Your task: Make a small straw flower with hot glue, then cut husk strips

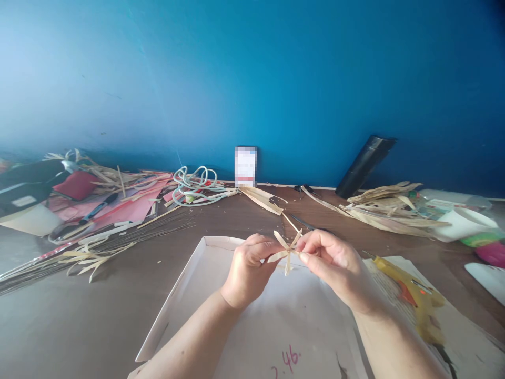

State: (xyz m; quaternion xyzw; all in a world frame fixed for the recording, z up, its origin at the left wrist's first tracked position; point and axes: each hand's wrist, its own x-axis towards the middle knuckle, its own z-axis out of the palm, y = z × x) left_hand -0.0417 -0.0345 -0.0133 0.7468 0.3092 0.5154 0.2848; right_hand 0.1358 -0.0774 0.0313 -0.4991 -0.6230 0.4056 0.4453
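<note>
Between my two hands, above a white cardboard tray [189, 279], is a small star-shaped flower [289, 251] made of pale, pointed straw-like strips. My left hand [254, 266] is closed, its fingers pinching the flower from the left side. From the right, my right hand [333, 263] pinches one of the petals between thumb and forefinger. Some fingertips of the left hand are hidden behind the flower. Purple handwriting [291, 359] marks the tray's floor near me.
A yellow glue gun [418, 295] lies on paper at right. Dried husks [386, 208], a white cup [465, 223] and a leaning black tube [365, 166] are behind it. A phone [245, 167] stands against the blue wall. Left are a coiled cable [201, 187], thin wires [130, 239] and pink sheets [134, 202].
</note>
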